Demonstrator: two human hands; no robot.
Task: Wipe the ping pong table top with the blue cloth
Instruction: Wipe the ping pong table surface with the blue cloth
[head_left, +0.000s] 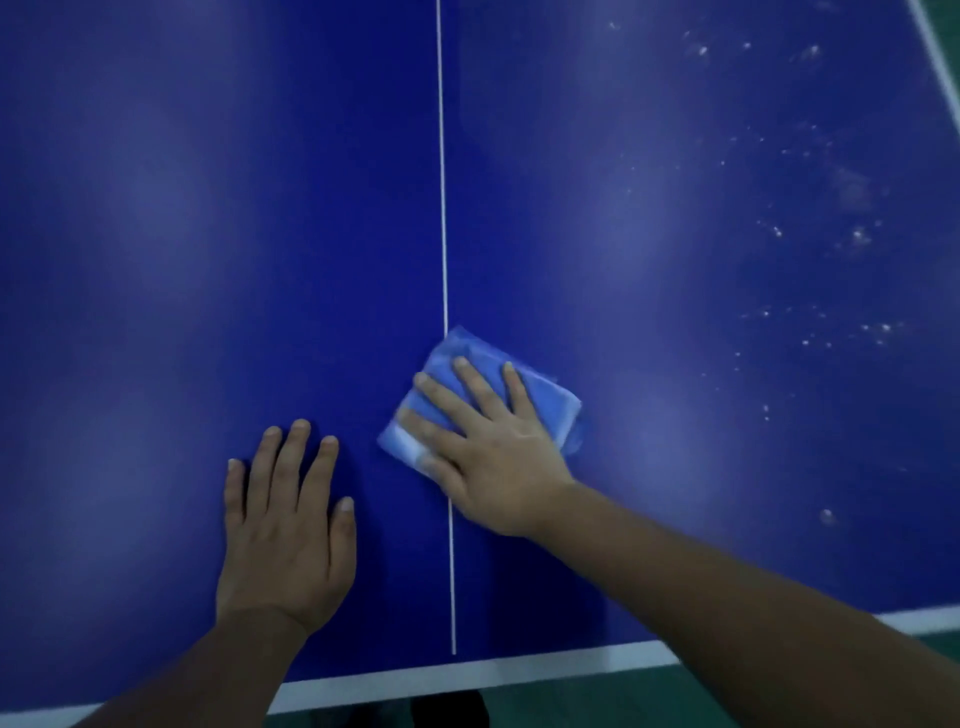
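Two hands lie on the ping pong table top (208, 234), with the white centre line (443, 208) as landmark. Your right hand (488, 457) presses flat on the folded blue cloth (467, 358), fingers straight and spread, not curled round it. The cloth lies on the table just right of the centre line, its left corner overlapping the line, near the white-edged border (571, 657) closest to you. Your left hand (288, 525) rests palm down on the bare surface just left of the centre line, fingers extended and slightly apart, holding nothing. Pale specks and smudges (857, 234) dot the surface well to the right of the line.
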